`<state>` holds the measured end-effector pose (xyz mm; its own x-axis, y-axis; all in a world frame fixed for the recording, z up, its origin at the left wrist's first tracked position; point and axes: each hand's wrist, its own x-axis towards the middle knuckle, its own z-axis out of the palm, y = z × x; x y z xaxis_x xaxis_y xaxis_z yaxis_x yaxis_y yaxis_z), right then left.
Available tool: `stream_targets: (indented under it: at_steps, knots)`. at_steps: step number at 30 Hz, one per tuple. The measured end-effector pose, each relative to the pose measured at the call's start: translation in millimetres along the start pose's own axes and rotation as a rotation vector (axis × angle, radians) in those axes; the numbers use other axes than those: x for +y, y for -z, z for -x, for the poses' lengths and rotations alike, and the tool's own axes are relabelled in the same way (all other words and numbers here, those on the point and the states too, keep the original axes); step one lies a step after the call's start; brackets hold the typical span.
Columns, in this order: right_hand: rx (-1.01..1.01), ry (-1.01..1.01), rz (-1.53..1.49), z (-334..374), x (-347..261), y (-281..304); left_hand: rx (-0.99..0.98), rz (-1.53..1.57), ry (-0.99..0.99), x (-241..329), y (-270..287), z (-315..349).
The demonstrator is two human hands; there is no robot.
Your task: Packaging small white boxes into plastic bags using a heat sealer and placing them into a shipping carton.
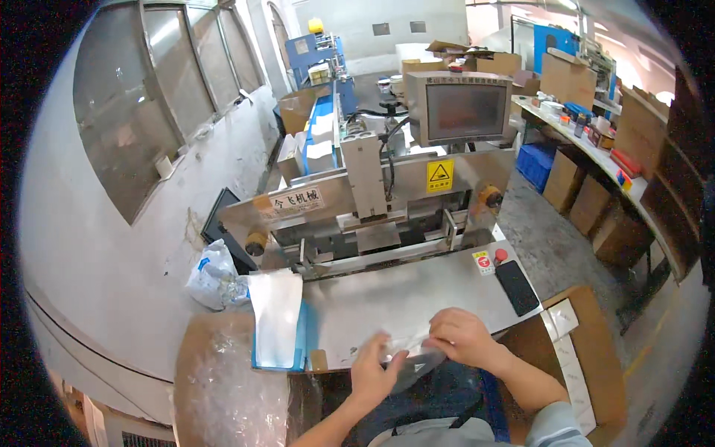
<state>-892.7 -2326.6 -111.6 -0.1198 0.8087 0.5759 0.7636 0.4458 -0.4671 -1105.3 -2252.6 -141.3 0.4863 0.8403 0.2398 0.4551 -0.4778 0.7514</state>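
Pinching a piece of clear plastic point(411, 354) between both hands at the lower centre of the frame, I record the grip as closed on both sides. My left hand point(373, 374) has its thumb and fingers set near each other on the left end of the plastic; blur at the fingertips keeps me from confirming full contact. My right hand point(460, 340) is curled, thumb against fingers, nipping the right end. Two opposed holds presumably keep so limp a material spread rather than folding on itself. The plastic sits above my lap, at the near edge of the metal worktop point(361, 302), likely because that spot suits both arms with elbows bent. Left of the hands, white sheets point(275, 316) lie on a blue box point(301, 346), placed, I judge, within easy left-hand reach. Loose clear wrapping point(234, 384) fills the lower left, low down and off the work surface. At the lower right stands an open carton point(602, 350), convenient to the right arm. A phone point(516, 287) lies at the worktop's right edge, just beside a red button point(500, 255), which I take to be sited for quick pressing. Beyond, a screen point(467, 110) at upper centre faces my position, presumably for reading while seated.
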Motion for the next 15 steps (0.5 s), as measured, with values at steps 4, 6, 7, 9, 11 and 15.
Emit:
stream_targets:
  at_steps: [4, 6, 7, 9, 11, 15]
  knots:
    - [-0.197, 0.149, 0.184, 11.4, 8.6, -12.6, -0.147, -0.021, -0.573, 11.2, 7.7, -10.3]
    - [-0.314, 0.114, 0.147, 18.5, 15.0, -18.5, -0.296, 0.016, -0.504, 22.7, 13.0, -21.0]
    - [-0.316, 0.114, 0.148, 19.2, 16.3, -18.2, -0.463, -0.061, -0.402, 20.7, 15.3, -27.2]
    - [-0.438, 0.024, 0.201, 21.1, 20.6, -17.4, -0.635, -0.137, -0.298, 6.9, 12.6, -34.8]
    - [-0.487, -0.023, 0.135, 25.6, 29.0, -17.1, -0.719, -0.241, -0.318, -16.0, 6.9, -35.5]
    - [-0.623, -0.125, -0.06, 26.6, 35.4, 4.9, -0.766, -0.253, -0.217, -28.4, 21.7, -39.5]
